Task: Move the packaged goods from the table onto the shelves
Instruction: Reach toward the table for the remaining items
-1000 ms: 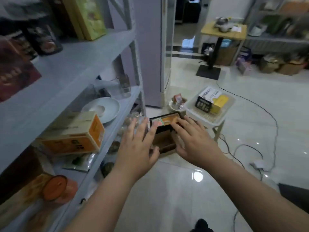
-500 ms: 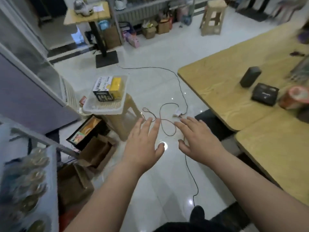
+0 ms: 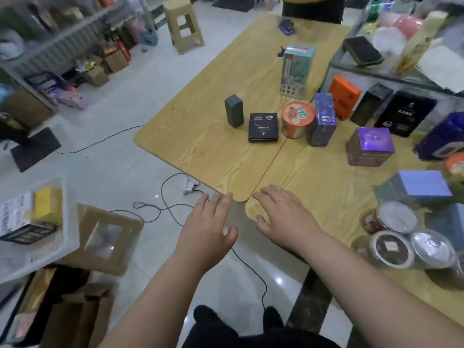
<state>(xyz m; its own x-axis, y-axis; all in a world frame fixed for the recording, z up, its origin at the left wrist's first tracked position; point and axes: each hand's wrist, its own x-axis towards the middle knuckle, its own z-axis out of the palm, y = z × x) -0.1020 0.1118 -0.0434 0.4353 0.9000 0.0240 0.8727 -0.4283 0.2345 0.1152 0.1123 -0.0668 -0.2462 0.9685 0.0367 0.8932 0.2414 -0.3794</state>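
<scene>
**Hands.** Left hand (image 3: pixel 206 227): fingers straight and spread, holding nothing, over the floor just off the tabletop's near corner. Right hand (image 3: pixel 283 217): fingers spread and relaxed, holding nothing, above the rounded near corner of the right-hand board.

**Tabletop** (image 3: pixel 200 139): two wood-grain boards butted together. The seam runs from the rounded corners by the hands up to the flat black box (image 3: pixel 263 126). The near and left stretches are bare wood, and the left edge drops to tiled floor.

**Goods, all on the tabletop and well apart from both hands:**
- Dark grey box (image 3: pixel 234 110), upright, just left of the flat black box.
- Orange tub (image 3: pixel 297 119), between the flat black box and the blue box.
- Blue box (image 3: pixel 324 119), upright.
- Tall teal box (image 3: pixel 296 70), further back.
- Orange box (image 3: pixel 344 96).
- Purple-topped box (image 3: pixel 370 149).
- Foil-lidded jars (image 3: pixel 391 219), clustered near the right edge.

**Floor.** A black cable (image 3: pixel 160 207) loops beside the near corner. A windowed cardboard box (image 3: pixel 105 234) and a white basket (image 3: pixel 37 257) lie to the left, and a plastic stool (image 3: pixel 184 23) stands far back.

**Writing.** There is white print on the flat black box and the blue box, and a green label on the orange tub. All of it is too blurred to read.
</scene>
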